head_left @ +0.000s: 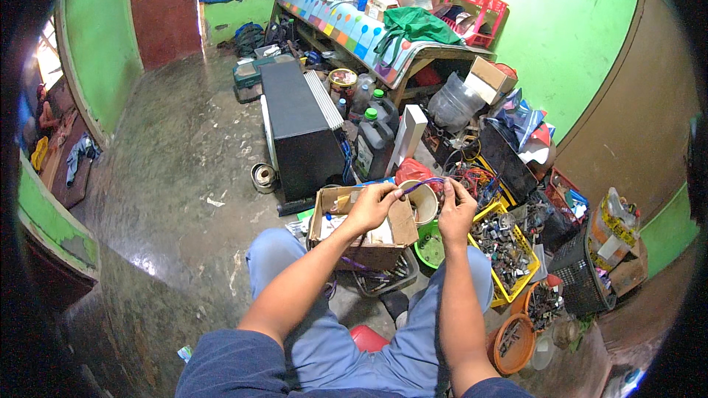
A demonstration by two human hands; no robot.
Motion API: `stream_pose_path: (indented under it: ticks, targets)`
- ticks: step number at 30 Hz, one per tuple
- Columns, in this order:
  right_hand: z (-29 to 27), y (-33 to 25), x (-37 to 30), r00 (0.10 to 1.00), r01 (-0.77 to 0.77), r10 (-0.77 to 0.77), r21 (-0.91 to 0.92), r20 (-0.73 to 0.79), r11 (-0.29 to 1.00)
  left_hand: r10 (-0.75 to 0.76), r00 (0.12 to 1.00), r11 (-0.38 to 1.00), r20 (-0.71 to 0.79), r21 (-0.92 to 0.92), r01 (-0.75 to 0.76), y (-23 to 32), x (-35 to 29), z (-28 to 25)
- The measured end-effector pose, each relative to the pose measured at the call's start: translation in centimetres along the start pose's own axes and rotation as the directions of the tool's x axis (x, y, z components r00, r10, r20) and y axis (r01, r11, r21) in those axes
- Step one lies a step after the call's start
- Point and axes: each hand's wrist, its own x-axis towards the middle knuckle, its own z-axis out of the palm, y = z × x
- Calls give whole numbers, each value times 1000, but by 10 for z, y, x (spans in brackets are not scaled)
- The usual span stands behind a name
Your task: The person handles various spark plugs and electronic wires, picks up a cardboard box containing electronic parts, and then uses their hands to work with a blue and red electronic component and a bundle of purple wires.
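Left hand (372, 208) ends a bare forearm (313, 280) slanting inward over the open brown cardboard box (383, 256); right hand (458, 210) tops a nearly upright forearm (456, 295). Near the round off-white tub (425, 213), both are nearly closed, thumbs and fingertips pinching a thin, flexible purple cable (422, 182) that arches between them

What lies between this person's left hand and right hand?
A thin purple cord spans the gap from the left hand to the right hand; in the head view, an open, off-white round tub shows behind it.
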Motion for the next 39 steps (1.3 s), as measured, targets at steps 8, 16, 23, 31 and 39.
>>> stream_pose_path:
  ticks: [8, 16, 23, 31, 39]
  targets:
    - [9, -8, -22, 980, -137, 119, 107, 160, 985, -171, 967, 983, -191, -99, 154, 3, -9, 8]
    - [21, -1, -43, 933, -182, 166, 19, 320, 983, -301, 944, 847, -136, -492, 200, -4, -8, 9]
    - [21, 6, -32, 895, -388, 259, 346, 363, 854, -20, 971, 1000, -239, -29, 13, -10, -7, 8]
    - [11, 5, -27, 832, -394, 257, 198, 491, 898, -350, 934, 870, -65, -393, 298, 6, -7, 0]
    - [16, -6, -33, 822, -447, 270, 274, 501, 852, -389, 918, 734, 82, -575, 362, -6, -7, 3]
